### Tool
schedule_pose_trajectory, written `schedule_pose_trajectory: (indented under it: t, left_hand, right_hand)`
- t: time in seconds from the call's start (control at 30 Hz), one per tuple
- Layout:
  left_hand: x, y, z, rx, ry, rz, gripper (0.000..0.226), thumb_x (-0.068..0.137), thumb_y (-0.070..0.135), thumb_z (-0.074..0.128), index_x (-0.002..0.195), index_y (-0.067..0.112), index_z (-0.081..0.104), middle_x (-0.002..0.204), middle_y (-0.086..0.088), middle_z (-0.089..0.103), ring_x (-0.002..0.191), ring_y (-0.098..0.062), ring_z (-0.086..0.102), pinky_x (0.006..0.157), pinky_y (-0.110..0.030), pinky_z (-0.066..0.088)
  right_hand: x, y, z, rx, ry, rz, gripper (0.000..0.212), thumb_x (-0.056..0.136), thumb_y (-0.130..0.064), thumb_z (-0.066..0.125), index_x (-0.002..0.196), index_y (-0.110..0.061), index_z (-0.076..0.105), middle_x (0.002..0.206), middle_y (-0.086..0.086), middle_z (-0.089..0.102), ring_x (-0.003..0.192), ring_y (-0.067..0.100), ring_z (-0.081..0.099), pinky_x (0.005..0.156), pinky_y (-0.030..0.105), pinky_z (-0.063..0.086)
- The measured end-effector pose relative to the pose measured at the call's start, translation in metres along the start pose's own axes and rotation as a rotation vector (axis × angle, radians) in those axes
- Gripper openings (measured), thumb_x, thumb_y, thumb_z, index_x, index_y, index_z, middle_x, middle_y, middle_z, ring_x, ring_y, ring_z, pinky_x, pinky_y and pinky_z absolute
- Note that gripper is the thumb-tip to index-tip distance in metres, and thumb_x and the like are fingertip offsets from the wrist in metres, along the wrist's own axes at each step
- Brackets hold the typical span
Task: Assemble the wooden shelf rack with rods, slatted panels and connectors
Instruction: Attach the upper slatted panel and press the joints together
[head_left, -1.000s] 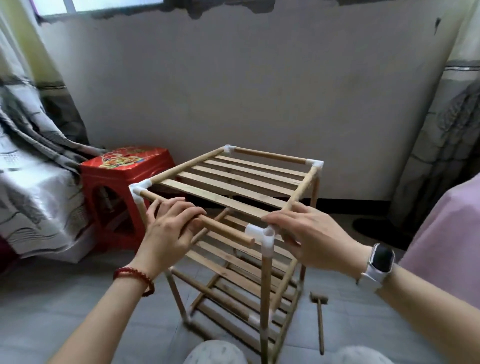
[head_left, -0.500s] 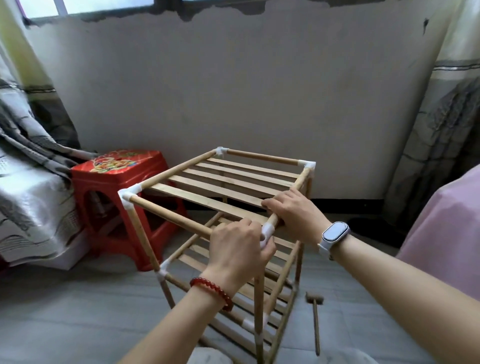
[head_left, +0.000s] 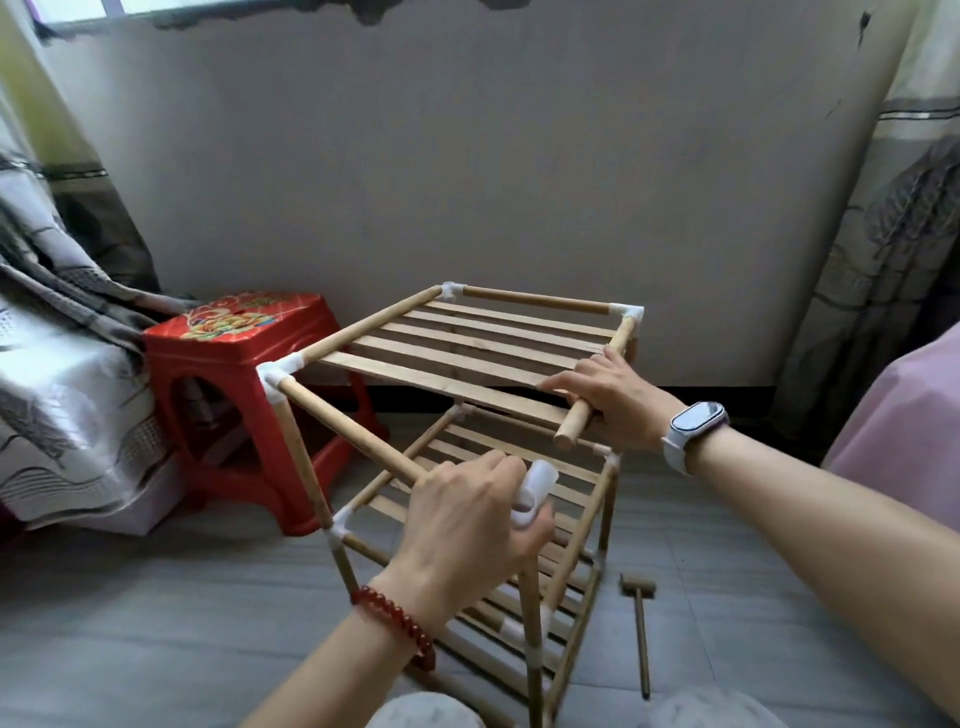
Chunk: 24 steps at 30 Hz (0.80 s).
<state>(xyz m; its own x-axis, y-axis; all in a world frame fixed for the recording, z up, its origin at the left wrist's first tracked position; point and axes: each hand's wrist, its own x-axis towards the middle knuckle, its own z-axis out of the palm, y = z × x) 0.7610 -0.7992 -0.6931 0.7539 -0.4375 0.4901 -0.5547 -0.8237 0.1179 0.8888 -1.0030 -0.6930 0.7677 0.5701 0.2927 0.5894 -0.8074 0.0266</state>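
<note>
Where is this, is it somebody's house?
Probably a room at home: a patterned grey curtain hangs by a plain wall, a red plastic stool and a small wooden mallet sit on grey floorboards.

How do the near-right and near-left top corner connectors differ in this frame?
The near-right connector is pulled off the side rod, gripped in the left hand; the near-left connector sits joined to its rods. The first has an open socket; the second's are filled. Both are white.

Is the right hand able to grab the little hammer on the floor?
Probably not right now: the right hand is busy holding a loose rod up on the rack. The hammer lies in the open below it, so letting go first should free it.
</note>
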Motion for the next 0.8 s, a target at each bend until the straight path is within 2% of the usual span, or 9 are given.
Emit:
schedule_pose_trajectory:
  t: [0.1,0.2,0.27,0.33,0.37,0.43,0.53,0.67,0.8]
  left_hand:
    - [0.005,-0.014,0.000,0.018,-0.089,-0.029,0.034,0.088,0.061,0.039,0.082,0.028,0.041,0.073,0.014,0.041,0.062,-0.002,0.039,0.056,-0.014,0.027]
    - [0.009,-0.021,-0.006,-0.016,-0.175,0.031,0.049,0.081,0.069,0.040,0.100,0.026,0.052,0.087,0.016,0.046,0.075,-0.002,0.045,0.078,-0.020,0.035]
    - [0.002,-0.032,-0.011,-0.088,-0.206,0.075,0.058,0.078,0.068,0.046,0.121,0.029,0.050,0.104,0.017,0.050,0.092,0.002,0.046,0.099,-0.022,0.027]
    - [-0.006,-0.048,-0.016,-0.147,-0.174,0.112,0.063,0.077,0.064,0.052,0.131,0.031,0.045,0.112,0.021,0.049,0.103,0.007,0.042,0.108,-0.019,0.013]
    - [-0.009,-0.055,-0.018,-0.161,-0.161,0.128,0.062,0.078,0.062,0.051,0.131,0.030,0.045,0.111,0.022,0.049,0.105,0.009,0.041,0.110,-0.020,0.008]
    - [-0.014,-0.065,-0.020,-0.189,-0.149,0.148,0.061,0.080,0.059,0.046,0.131,0.025,0.048,0.105,0.022,0.050,0.106,0.008,0.043,0.113,-0.027,0.006]
    - [-0.015,-0.071,-0.021,-0.199,-0.134,0.170,0.053,0.086,0.050,0.043,0.128,0.019,0.053,0.096,0.023,0.049,0.100,0.005,0.046,0.113,-0.038,0.013]
    - [-0.015,-0.074,-0.019,-0.156,-0.120,0.207,0.032,0.090,0.037,0.050,0.111,0.016,0.064,0.093,0.015,0.050,0.094,-0.003,0.047,0.109,-0.047,0.022]
    - [-0.011,-0.075,-0.017,-0.162,-0.101,0.195,0.021,0.091,0.018,0.058,0.111,0.015,0.065,0.096,0.016,0.046,0.096,-0.003,0.044,0.110,-0.044,0.019]
  right_hand:
    - [0.000,-0.012,0.010,0.015,0.055,-0.019,0.039,0.093,-0.022,0.056,0.131,-0.019,0.050,0.108,0.008,0.057,0.106,0.026,0.048,0.110,0.045,0.019]
    - [-0.013,-0.022,0.003,0.031,0.057,0.006,0.056,0.088,-0.017,0.061,0.140,-0.019,0.040,0.129,0.010,0.046,0.124,0.027,0.037,0.113,0.045,0.017]
    - [-0.026,-0.034,-0.006,0.078,0.131,-0.012,0.060,0.084,-0.007,0.062,0.139,-0.018,0.041,0.137,0.011,0.041,0.131,0.029,0.030,0.114,0.052,0.017]
    - [-0.039,-0.053,-0.014,0.274,0.307,-0.068,0.038,0.085,-0.006,0.055,0.122,-0.010,0.060,0.125,0.011,0.055,0.126,0.029,0.042,0.108,0.055,0.030]
    - [-0.045,-0.065,-0.018,0.352,0.358,-0.083,0.031,0.087,-0.014,0.050,0.114,-0.009,0.065,0.117,0.008,0.061,0.120,0.025,0.048,0.105,0.052,0.035]
    - [-0.053,-0.091,-0.023,0.355,0.327,-0.097,0.038,0.090,-0.032,0.041,0.112,-0.012,0.066,0.106,0.002,0.067,0.111,0.017,0.055,0.104,0.045,0.039]
    - [-0.054,-0.119,-0.018,0.058,0.230,-0.135,0.051,0.088,-0.053,0.040,0.110,-0.015,0.065,0.095,0.000,0.067,0.099,0.018,0.059,0.103,0.046,0.040]
    - [-0.050,-0.120,-0.015,0.054,0.166,-0.084,0.047,0.089,-0.046,0.035,0.090,-0.009,0.063,0.089,0.004,0.062,0.094,0.022,0.057,0.103,0.045,0.039]
    - [-0.055,-0.107,-0.008,0.135,0.238,-0.124,0.029,0.087,-0.029,0.050,0.085,-0.002,0.063,0.089,0.009,0.063,0.100,0.026,0.058,0.109,0.045,0.033]
